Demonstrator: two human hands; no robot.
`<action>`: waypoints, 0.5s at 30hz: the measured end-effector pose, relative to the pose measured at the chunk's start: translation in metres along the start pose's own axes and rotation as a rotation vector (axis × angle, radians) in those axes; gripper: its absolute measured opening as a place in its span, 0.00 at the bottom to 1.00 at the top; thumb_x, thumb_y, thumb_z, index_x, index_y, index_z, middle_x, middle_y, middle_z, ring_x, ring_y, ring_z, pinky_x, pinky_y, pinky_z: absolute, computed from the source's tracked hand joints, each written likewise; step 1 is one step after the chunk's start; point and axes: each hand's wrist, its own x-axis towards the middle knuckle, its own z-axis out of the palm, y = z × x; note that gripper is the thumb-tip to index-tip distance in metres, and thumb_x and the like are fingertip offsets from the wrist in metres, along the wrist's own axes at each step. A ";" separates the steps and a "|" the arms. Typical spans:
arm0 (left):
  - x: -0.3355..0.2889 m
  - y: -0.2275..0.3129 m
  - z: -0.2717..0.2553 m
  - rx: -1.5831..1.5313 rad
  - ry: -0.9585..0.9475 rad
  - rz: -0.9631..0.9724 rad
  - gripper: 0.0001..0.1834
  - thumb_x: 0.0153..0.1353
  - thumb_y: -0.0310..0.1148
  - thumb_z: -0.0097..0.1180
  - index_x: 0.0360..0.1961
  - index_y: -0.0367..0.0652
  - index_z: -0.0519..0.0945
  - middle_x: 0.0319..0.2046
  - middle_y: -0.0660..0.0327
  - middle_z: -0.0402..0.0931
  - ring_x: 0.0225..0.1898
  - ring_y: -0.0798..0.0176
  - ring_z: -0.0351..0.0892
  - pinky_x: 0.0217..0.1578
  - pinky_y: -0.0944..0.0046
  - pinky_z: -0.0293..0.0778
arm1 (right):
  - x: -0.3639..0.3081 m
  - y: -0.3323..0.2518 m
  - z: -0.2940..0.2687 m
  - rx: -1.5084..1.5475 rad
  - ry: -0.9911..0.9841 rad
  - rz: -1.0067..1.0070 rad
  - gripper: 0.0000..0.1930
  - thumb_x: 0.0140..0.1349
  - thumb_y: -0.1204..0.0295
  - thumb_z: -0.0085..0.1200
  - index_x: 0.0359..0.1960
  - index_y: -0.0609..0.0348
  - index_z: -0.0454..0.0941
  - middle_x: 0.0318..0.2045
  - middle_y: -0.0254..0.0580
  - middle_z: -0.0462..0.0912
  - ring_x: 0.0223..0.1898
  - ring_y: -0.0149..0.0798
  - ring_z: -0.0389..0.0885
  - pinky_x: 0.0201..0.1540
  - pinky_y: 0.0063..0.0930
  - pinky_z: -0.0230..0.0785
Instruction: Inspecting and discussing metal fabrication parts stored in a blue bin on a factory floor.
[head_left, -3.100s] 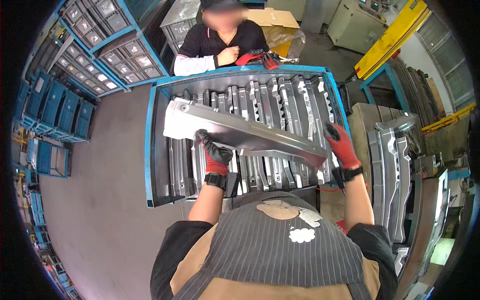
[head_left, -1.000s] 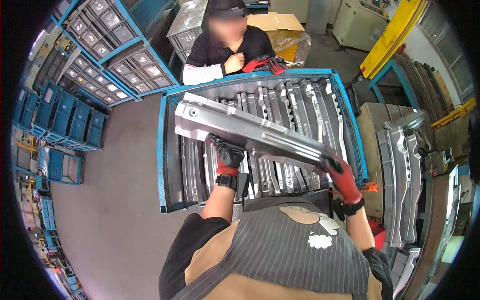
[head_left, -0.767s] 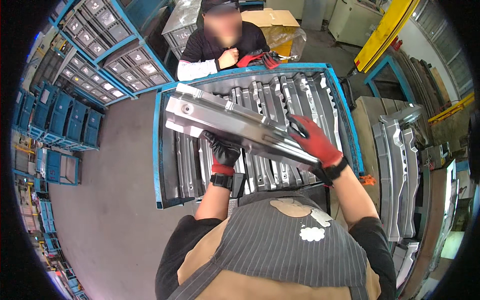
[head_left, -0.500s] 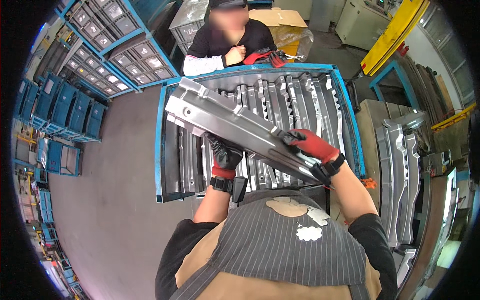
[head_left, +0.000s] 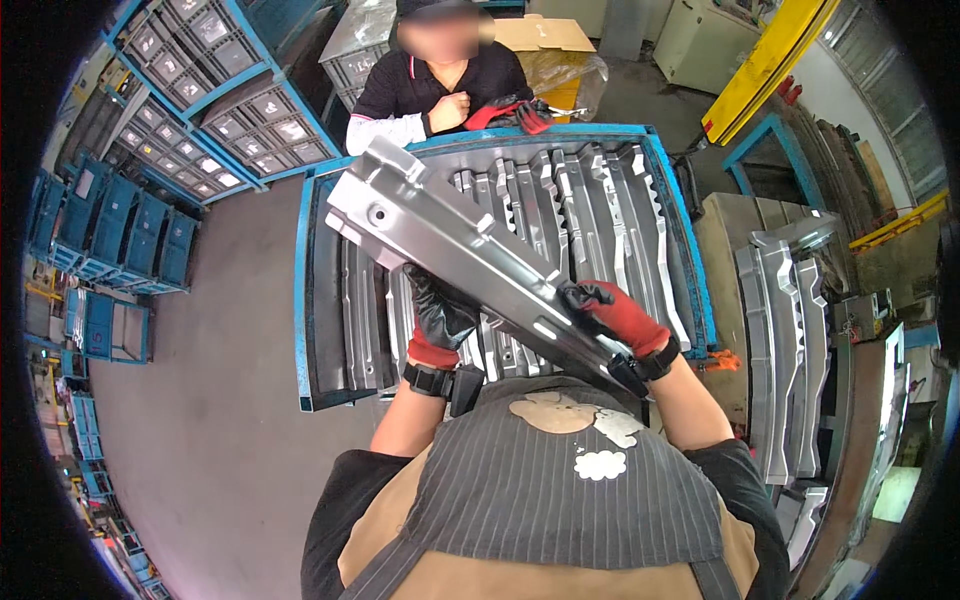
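Note:
A long grey stamped metal panel (head_left: 470, 245), with a flanged edge and a round hole near its far-left end, is held slantwise between my hands. My left hand (head_left: 440, 315), in a red and black glove, grips the panel's near edge around its middle. Higher on the other edge, my gloved right hand (head_left: 622, 318) has its fingers curled over the rim. Below the panel stands a blue-framed bin (head_left: 305, 290) with several similar metal parts (head_left: 610, 210) lying side by side in it. The panel hides part of them.
Across the bin a person (head_left: 440, 90) leans on its far rim, red and black gloves in hand. More stamped parts (head_left: 775, 350) lie on a stand at my right. Shelves of grey crates (head_left: 265, 130) and blue carts (head_left: 120, 220) stand left. A yellow post (head_left: 770, 70) rises far right.
The panel has tilted more steeply, its near-right end coming lower. Both hands keep their hold on it. The whole view has shifted slightly.

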 end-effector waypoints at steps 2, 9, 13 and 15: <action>0.000 -0.004 0.003 0.110 -0.023 0.061 0.30 0.57 0.47 0.58 0.56 0.44 0.69 0.53 0.59 0.71 0.55 0.58 0.70 0.57 0.55 0.67 | -0.009 -0.003 -0.001 0.110 -0.045 0.030 0.19 0.55 0.72 0.58 0.49 0.62 0.74 0.42 0.37 0.79 0.43 0.30 0.75 0.50 0.26 0.65; 0.007 -0.015 0.015 0.864 -0.143 0.314 0.19 0.65 0.32 0.46 0.56 0.40 0.65 0.51 0.57 0.70 0.50 0.62 0.71 0.54 0.64 0.70 | -0.037 -0.037 0.009 0.166 0.108 0.049 0.19 0.45 0.79 0.60 0.43 0.61 0.76 0.35 0.36 0.82 0.38 0.31 0.78 0.43 0.25 0.70; -0.003 -0.046 0.009 0.236 -0.061 -0.043 0.21 0.69 0.42 0.37 0.59 0.46 0.64 0.61 0.62 0.63 0.57 0.57 0.66 0.62 0.52 0.57 | -0.036 -0.022 0.004 -0.191 0.370 -0.098 0.17 0.45 0.75 0.61 0.40 0.59 0.76 0.33 0.44 0.80 0.36 0.41 0.80 0.39 0.34 0.70; -0.015 -0.069 0.008 0.485 -0.173 -0.081 0.19 0.67 0.38 0.44 0.57 0.46 0.67 0.59 0.61 0.65 0.57 0.57 0.66 0.59 0.53 0.61 | -0.043 -0.037 0.014 -0.403 0.493 -0.226 0.19 0.44 0.74 0.61 0.41 0.57 0.76 0.35 0.45 0.79 0.38 0.47 0.78 0.40 0.37 0.70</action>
